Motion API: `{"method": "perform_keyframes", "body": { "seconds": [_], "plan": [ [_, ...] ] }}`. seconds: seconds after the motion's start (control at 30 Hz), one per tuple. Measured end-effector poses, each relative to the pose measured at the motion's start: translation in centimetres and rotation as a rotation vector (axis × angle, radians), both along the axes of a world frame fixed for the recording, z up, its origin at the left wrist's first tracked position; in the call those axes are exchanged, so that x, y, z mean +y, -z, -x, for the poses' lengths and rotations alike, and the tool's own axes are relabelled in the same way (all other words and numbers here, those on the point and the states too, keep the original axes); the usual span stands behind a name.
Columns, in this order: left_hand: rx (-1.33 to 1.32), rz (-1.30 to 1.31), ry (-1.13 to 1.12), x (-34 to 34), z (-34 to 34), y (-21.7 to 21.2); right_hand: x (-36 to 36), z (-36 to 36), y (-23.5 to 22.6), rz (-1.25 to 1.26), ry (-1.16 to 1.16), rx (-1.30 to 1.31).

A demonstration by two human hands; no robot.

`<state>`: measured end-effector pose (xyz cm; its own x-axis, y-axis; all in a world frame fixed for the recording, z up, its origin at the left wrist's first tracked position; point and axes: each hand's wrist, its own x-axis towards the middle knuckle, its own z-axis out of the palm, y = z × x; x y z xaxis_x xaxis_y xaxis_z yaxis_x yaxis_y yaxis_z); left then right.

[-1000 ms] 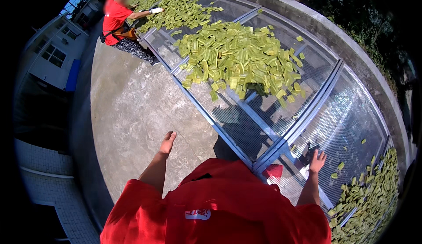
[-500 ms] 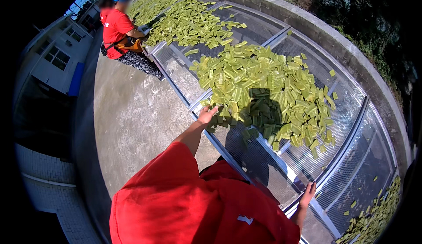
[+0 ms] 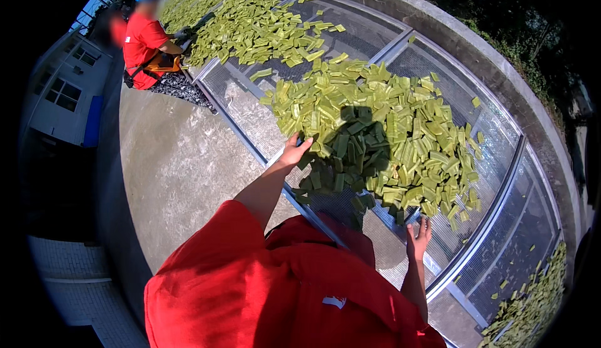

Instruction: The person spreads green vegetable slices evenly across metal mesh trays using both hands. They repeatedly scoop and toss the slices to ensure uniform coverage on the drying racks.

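A broad heap of flat, cut green plant pieces (image 3: 432,135) lies on a metal-framed mesh rack (image 3: 369,25) in front of me. At the heap's near left edge is my left hand (image 3: 293,150), open, thumb and fingers apart; fingertips are close to the nearest pieces, and whether they touch cannot be told. My right hand (image 3: 418,240) is raised over the mesh just below the heap's near right edge. Its fingers are spread and hold nothing. My shadow darkens the middle of the heap.
Farther along, a person in a red shirt (image 3: 145,47) leans at the rack beside another green spread (image 3: 244,28). More pieces (image 3: 532,301) lie at the lower right. A low concrete wall (image 3: 476,57) borders the far side; concrete floor (image 3: 181,154) lies left.
My right hand has left the rack's frame bar and moved up and left toward the heap. My left hand has shifted slightly up from the near rail. The view has moved a little.
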<state>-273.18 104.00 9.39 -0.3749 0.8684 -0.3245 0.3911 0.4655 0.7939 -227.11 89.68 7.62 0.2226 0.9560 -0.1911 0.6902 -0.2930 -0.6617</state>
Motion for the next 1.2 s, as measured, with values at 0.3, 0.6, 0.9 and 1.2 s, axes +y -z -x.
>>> {"method": "perform_keyframes", "body": {
  "seconds": [0.3, 0.6, 0.9, 1.2],
  "plan": [
    [0.633, -0.111, 0.547, 1.3, 0.4, -0.1, 5.6, 7.5, -2.8, -0.207, -0.366, -0.364],
    [0.662, -0.245, 0.698, 1.9, -0.3, 2.8, 16.8, 20.6, 4.3, -0.398, -0.344, -0.452],
    [0.579, -0.3, 0.566, 9.7, 9.0, 8.3, 36.3, 35.2, 0.4, -0.665, -0.351, -0.254],
    [0.676, -0.338, -0.119, 28.4, 22.4, 1.8, 52.2, 39.6, -2.3, -0.193, -0.764, 0.234]
  ]
}}
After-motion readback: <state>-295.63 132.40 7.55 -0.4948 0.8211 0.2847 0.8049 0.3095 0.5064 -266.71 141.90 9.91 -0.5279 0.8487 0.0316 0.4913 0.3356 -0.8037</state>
